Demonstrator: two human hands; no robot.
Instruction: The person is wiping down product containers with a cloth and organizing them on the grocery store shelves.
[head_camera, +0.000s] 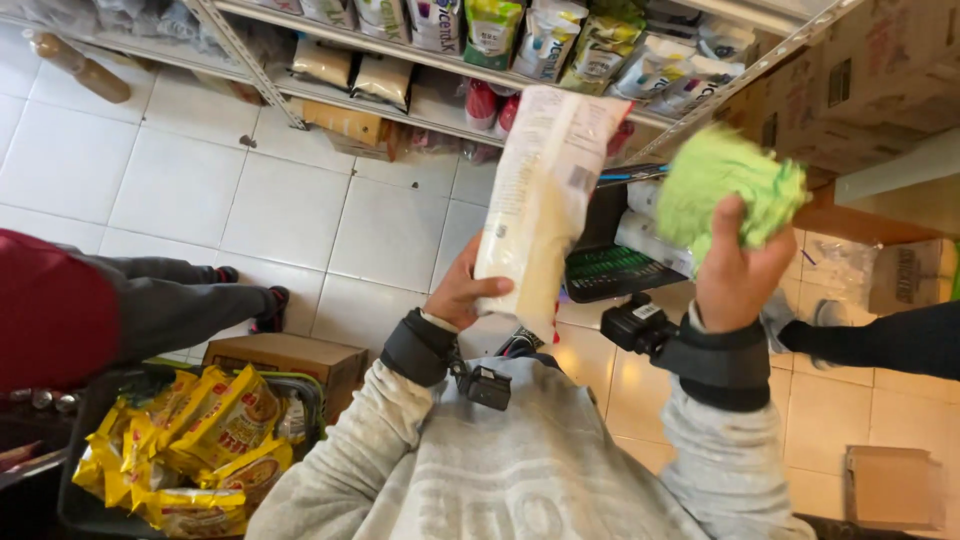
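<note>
My left hand (462, 292) grips a tall white bag of pale grain (540, 200) by its lower edge and holds it upright in front of me. My right hand (738, 270) is raised and closed around a crumpled light-green packet (725, 185). Both wrists wear black straps with small black devices. The two hands are up in front of a metal shelf rack (400, 50) stocked with bagged goods.
A dark basket (300, 395) at lower left holds several yellow snack packs, beside a cardboard box (290, 355). Another person in a red top and grey trousers sits at left (120, 310). Stacked cartons (860, 80) stand at right, and a small box (888, 487) lies on the tiled floor.
</note>
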